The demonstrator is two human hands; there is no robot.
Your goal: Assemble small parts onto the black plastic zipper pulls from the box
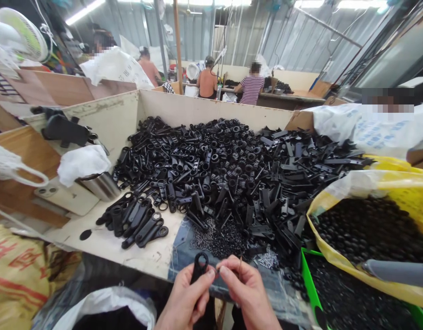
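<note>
My left hand (192,293) is closed around a black plastic handle with a ring-shaped end (200,265), which points up above the thumb. Close beside it, my right hand (244,286) pinches a tiny dark piece between thumb and forefinger, too small to name, near the left thumb tip. A thin brownish pointed thing stands up by the right fingers. Behind the hands, small black parts (225,240) and silvery pins (267,258) lie on a blue cloth (182,243). Several similar black handles (139,222) are stacked at the left on the pale tabletop.
A large heap of black plastic parts (204,160) fills the boarded bench. On the right are a yellow sack (321,229) of round black pieces and a green bin (309,279). A steel cup (103,185) and a phone (67,195) are at left. People sit working farther back.
</note>
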